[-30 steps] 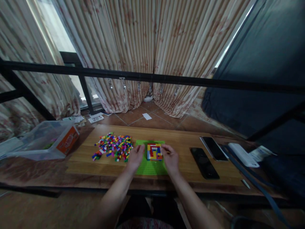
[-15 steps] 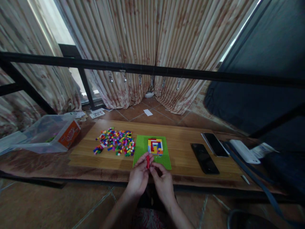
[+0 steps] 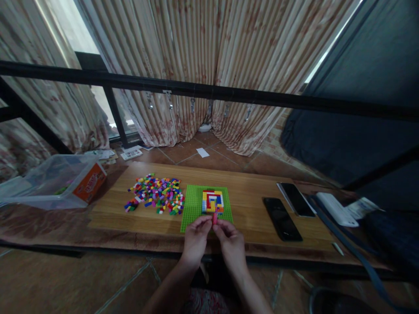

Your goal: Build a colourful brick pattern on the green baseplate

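A small red toy brick stands upright between the fingertips of my two hands, above the near part of the green baseplate. My right hand pinches it from the right. My left hand is closed, its thumb and fingertips against the brick's left side. Just beyond my fingers, a squarish build of red, yellow, white and blue bricks sits on the baseplate. My fingers partly hide the red brick and the baseplate's front edge.
Loose bricks of many colours lie heaped left of the baseplate on the wooden board. A clear plastic box stands further left. To the right lie a black phone and another phone. A dark metal rail crosses beyond the board.
Both hands have shifted slightly right with the red brick. It lay across my left fingers; now it stands between the fingertips of both hands. My left hand has turned more palm down.
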The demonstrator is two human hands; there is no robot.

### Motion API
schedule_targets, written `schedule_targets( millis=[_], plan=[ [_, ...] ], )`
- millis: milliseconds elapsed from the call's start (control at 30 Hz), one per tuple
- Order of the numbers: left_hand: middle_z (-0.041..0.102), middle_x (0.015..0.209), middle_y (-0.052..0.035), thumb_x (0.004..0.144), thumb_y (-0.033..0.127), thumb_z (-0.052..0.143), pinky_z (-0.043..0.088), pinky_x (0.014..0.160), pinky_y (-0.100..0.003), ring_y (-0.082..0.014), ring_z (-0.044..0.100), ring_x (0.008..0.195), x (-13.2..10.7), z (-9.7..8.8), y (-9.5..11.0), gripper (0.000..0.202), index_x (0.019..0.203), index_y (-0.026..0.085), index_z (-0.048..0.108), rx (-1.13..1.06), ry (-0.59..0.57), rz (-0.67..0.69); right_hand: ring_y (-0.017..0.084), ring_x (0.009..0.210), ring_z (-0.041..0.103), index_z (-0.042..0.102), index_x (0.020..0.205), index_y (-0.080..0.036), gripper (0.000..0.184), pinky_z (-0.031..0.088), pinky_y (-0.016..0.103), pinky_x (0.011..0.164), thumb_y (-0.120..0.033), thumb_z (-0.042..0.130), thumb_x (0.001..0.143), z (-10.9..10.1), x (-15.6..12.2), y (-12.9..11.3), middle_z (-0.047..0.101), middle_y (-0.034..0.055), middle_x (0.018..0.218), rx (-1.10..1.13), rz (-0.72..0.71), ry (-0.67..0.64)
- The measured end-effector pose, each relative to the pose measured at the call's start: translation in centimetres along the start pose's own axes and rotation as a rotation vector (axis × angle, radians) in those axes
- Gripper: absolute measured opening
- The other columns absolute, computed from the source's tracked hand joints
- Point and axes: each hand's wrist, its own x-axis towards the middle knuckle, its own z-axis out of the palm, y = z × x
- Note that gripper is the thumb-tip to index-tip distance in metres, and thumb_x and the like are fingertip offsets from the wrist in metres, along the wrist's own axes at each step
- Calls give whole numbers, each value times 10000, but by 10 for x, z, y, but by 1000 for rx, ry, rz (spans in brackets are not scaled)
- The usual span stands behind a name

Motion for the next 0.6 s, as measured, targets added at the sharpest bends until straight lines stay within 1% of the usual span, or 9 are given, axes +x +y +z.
schedule_targets(
  millis=[133, 200, 267, 333, 467, 533, 600],
  plan=[
    [704, 712, -26, 718, 217, 629, 469, 689, -258, -166, 623, 715, 14, 4, 10, 136, 785, 184, 742, 220, -98, 15, 191, 772, 655, 708, 895, -174, 276, 512, 331, 741, -379, 676, 713, 0, 10, -3, 727, 60, 855, 89, 16, 10],
    [701, 708, -24, 724, 208, 618, 468, 680, -260, -170, 618, 708, 21, 5, 9, 145, 799, 195, 741, 275, -116, 35, 193, 780, 654, 704, 887, -174, 291, 511, 335, 750, -395, 685, 698, 0, 15, -3, 726, 60, 849, 102, 21, 42],
    [710, 752, -26, 725, 192, 614, 476, 711, -270, -178, 624, 742, 28, 4, 6, 164, 831, 210, 737, 294, -99, 74, 198, 788, 653, 698, 871, -168, 292, 509, 340, 756, -398, 686, 692, 0, 20, -2, 724, 66, 845, 56, 3, 88],
    [715, 801, -26, 720, 168, 615, 481, 766, -285, -185, 632, 785, 31, 3, 1, 191, 861, 224, 731, 300, -70, 100, 200, 783, 653, 691, 885, -164, 283, 505, 339, 751, -388, 659, 717, -1, 26, -4, 721, 73, 854, -72, -41, 118],
    [719, 873, -26, 715, 137, 623, 465, 890, -319, -210, 633, 914, 34, 2, -3, 254, 923, 245, 721, 312, -33, 122, 196, 784, 645, 684, 959, -181, 260, 481, 330, 762, -344, 570, 792, 2, 39, -10, 712, 70, 884, -483, -179, 141],
    [721, 944, -31, 724, 127, 616, 436, 958, -334, -219, 619, 999, 36, 3, -3, 299, 977, 251, 712, 316, -56, 143, 194, 769, 638, 683, 958, -185, 253, 467, 319, 749, -333, 534, 817, 5, 45, -13, 704, 70, 867, -667, -249, 157],
    [711, 1038, -36, 732, 115, 601, 391, 1021, -349, -223, 603, 1059, 40, 4, -1, 335, 1021, 249, 704, 324, -96, 148, 191, 751, 629, 682, 948, -181, 256, 452, 302, 721, -325, 499, 842, 8, 49, -13, 693, 72, 842, -797, -306, 162]
  ],
)
